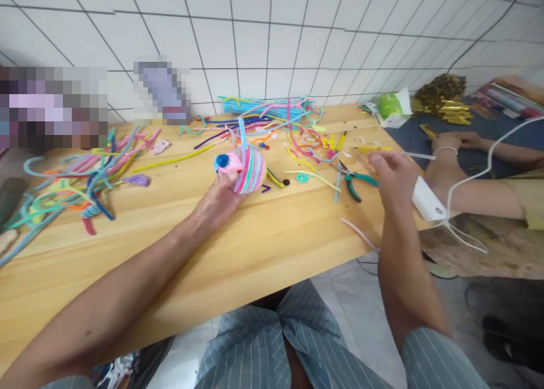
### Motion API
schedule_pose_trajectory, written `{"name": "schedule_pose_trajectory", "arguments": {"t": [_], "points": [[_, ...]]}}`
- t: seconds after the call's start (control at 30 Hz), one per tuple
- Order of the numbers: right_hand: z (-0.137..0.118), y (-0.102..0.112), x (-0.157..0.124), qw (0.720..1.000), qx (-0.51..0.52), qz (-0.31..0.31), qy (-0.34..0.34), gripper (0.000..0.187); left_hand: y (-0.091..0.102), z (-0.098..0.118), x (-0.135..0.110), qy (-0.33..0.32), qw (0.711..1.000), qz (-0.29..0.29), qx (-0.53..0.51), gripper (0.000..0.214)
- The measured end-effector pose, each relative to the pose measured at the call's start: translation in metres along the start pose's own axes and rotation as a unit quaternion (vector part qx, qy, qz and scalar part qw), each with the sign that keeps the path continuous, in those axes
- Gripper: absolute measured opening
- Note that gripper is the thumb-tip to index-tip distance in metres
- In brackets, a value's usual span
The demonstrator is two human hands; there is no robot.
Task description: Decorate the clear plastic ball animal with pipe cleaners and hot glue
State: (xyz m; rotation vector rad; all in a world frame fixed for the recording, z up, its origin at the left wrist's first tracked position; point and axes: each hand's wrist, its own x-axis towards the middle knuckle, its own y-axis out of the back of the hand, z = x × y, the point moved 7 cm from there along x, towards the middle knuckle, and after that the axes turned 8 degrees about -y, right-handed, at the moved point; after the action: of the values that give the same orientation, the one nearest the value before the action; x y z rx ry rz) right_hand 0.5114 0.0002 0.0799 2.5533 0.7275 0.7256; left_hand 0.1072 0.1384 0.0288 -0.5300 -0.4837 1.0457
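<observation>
My left hand (219,203) is closed around a striped pipe-cleaner ornament (253,170) in pink, mint and yellow. A pale blue stem rises from its top, and a pink piece with a dark blue tip sits on its left side. My right hand (396,176), slightly blurred, grips a glue gun (373,149) with a yellow front pointing left. A clear glue stick (420,155) extends from its back. Just left of that hand lie wire cutters (353,185) with teal and black handles. A small teal coil (302,177) rests between my hands.
Loose pipe cleaners (80,179) lie heaped at the left, with a blue bundle (255,105) along the tiled wall. A white block (429,201) with a white cord (488,151) is beside my right wrist. Another person's arm (476,190) reaches in from the right.
</observation>
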Motion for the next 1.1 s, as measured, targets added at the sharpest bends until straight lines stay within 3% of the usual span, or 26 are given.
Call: {"name": "schedule_pose_trajectory", "arguments": {"t": [0.1, 0.2, 0.33, 0.4, 0.5, 0.57, 0.6, 0.67, 0.7, 0.73, 0.77, 0.83, 0.93, 1.0, 1.03, 1.1], "points": [[-0.054, -0.046, 0.033, 0.993, 0.100, 0.023, 0.055, 0.039, 0.002, -0.002, -0.002, 0.007, 1.000, -0.004, 0.007, 0.074], [-0.115, -0.107, 0.087, 0.993, 0.093, -0.011, 0.076, 0.066, 0.004, 0.001, -0.002, 0.004, 1.000, -0.005, 0.003, 0.071], [-0.152, -0.143, 0.167, 0.976, 0.211, -0.005, -0.048, 0.107, 0.001, 0.004, -0.012, 0.030, 0.999, -0.001, -0.023, 0.062], [-0.161, -0.146, 0.192, 0.969, 0.236, -0.010, -0.074, 0.103, -0.009, 0.000, -0.023, 0.066, 0.997, -0.013, -0.043, 0.062], [-0.173, -0.136, 0.200, 0.967, 0.244, -0.046, -0.054, 0.066, -0.026, -0.014, -0.041, 0.124, 0.990, -0.036, -0.060, 0.077], [-0.175, -0.119, 0.182, 0.968, 0.227, -0.099, -0.036, 0.058, -0.031, -0.022, -0.047, 0.138, 0.988, -0.039, -0.060, 0.086], [-0.178, -0.109, 0.164, 0.966, 0.205, -0.157, 0.006, 0.039, -0.031, -0.023, -0.047, 0.136, 0.988, -0.039, -0.057, 0.089], [-0.172, -0.085, 0.111, 0.961, 0.047, -0.256, 0.099, 0.032, -0.029, -0.022, -0.042, 0.120, 0.991, -0.036, -0.049, 0.090], [-0.157, -0.078, 0.074, 0.926, -0.076, -0.348, 0.127, 0.031, -0.027, -0.020, -0.038, 0.110, 0.992, -0.035, -0.045, 0.089], [-0.133, -0.069, 0.033, 0.872, -0.189, -0.431, 0.133, 0.024, -0.025, -0.017, -0.034, 0.101, 0.993, -0.034, -0.043, 0.087], [-0.111, -0.055, -0.002, 0.842, -0.235, -0.470, 0.125, 0.014, -0.023, -0.014, -0.030, 0.093, 0.994, -0.032, -0.041, 0.083], [-0.069, -0.032, -0.065, 0.803, -0.291, -0.508, 0.108, 0.015, -0.020, -0.007, -0.022, 0.078, 0.996, -0.022, -0.039, 0.074], [-0.030, -0.024, -0.117, 0.774, -0.383, -0.488, 0.126, 0.024, -0.018, 0.001, -0.016, 0.055, 0.998, -0.002, -0.039, 0.065], [-0.033, -0.037, -0.121, 0.782, -0.363, -0.485, 0.145, 0.025, -0.017, 0.003, -0.015, 0.044, 0.998, 0.006, -0.034, 0.064], [-0.041, -0.045, -0.113, 0.803, -0.329, -0.474, 0.148, 0.023, -0.017, 0.003, -0.014, 0.039, 0.999, 0.008, -0.029, 0.064], [-0.062, -0.056, -0.080, 0.873, -0.229, -0.409, 0.131, 0.016, -0.017, 0.004, -0.014, 0.030, 0.999, 0.006, -0.019, 0.064]]}}
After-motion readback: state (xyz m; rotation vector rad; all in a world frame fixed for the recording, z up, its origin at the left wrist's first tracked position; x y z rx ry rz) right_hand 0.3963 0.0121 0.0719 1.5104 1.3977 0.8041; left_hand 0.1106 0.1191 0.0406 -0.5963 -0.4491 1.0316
